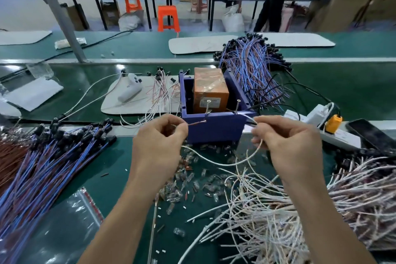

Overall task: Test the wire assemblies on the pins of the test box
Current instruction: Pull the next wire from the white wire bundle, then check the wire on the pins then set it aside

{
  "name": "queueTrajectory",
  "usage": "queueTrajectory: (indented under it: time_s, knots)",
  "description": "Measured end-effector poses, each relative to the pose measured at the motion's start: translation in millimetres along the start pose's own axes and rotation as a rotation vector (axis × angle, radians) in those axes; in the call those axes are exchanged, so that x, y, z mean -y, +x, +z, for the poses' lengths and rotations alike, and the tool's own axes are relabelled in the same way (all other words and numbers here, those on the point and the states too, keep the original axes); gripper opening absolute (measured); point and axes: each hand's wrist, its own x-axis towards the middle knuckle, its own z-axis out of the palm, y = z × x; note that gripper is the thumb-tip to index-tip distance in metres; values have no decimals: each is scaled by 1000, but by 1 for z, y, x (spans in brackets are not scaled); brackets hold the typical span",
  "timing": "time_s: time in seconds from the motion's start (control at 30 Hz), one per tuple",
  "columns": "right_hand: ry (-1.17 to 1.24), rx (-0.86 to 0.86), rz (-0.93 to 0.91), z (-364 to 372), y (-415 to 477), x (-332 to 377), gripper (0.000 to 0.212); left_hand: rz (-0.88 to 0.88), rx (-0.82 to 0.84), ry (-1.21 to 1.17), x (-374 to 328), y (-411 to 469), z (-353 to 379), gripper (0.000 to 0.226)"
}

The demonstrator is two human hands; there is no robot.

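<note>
Crowding the test box [214, 133] — blue bundles [53, 167], clear bits [211, 187], white wires [278, 210]

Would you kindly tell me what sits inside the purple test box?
An orange block wrapped in clear tape stands inside the purple test box. Its base and the box floor are hidden by the front wall.

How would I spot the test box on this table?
Find the green bench, then look just past the left hand and right hand. The test box is the purple open-topped one holding an orange block. Only it has two metal pins standing at its front rim.
</note>
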Motion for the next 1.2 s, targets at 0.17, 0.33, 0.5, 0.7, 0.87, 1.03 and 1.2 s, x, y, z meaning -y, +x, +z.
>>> queueTrajectory:
  time_s: [0.17, 0.33, 0.5, 0.7, 0.87, 1.03, 1.2]
  knots:
    - [-157, -15, -90, -20, 18, 0, 21, 88, 18, 124, -5, 11, 0, 9]
    - [-427, 201, 13, -11, 14, -4, 23, 69, 9, 89, -8, 12, 5, 16]
    - [-504, 541, 182, 12, -16, -10, 39, -36, 9, -158, -10, 6, 3, 20]
    - [-337, 696, 424, 61, -41, -18, 40, -333, 103, -621, -26, 1, -14, 41]
    - [-716, 371, 279, 71, -13, -35, 28, -377, 101, -667, -20, 2, -26, 50]
    - [-460, 399, 314, 96, -7, -52, 23, -381, 112, -667, -9, 1, -33, 52]
    - [-88, 405, 317, 116, -22, -60, 12, -375, 127, -689, 0, -1, -37, 51]
